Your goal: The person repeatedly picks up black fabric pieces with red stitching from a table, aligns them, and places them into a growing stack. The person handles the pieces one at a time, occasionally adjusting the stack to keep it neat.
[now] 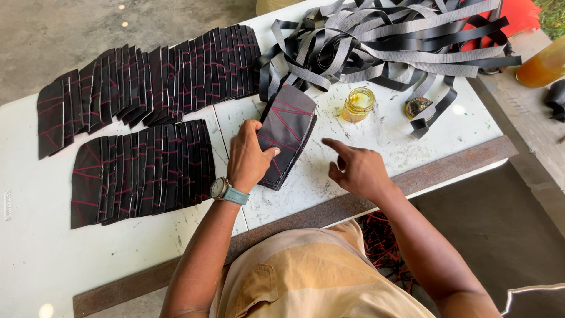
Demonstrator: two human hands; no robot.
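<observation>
On the white table (35, 259), far left of the small glass jar (358, 104), 2 rows of dark fabric pieces with red stitching lie overlapped: the upper row (147, 82) runs up toward the jar's side, the lower row (141, 174) sits below it. Closer to the jar, just left of it, is a stack of the same stitched pieces (286, 135). Your left hand (247, 159) lies on the stack's left edge, fingers together and pressed flat on the top piece, thumb touching the fabric; a watch is on this wrist. The jar stands open and holds yellow liquid. Below the jar, your right hand (356, 171) hovers over the table, index finger stretched toward the stack, other fingers curled, holding nothing. Above and right of the jar lies a heap of grey and black straps (400, 41).
</observation>
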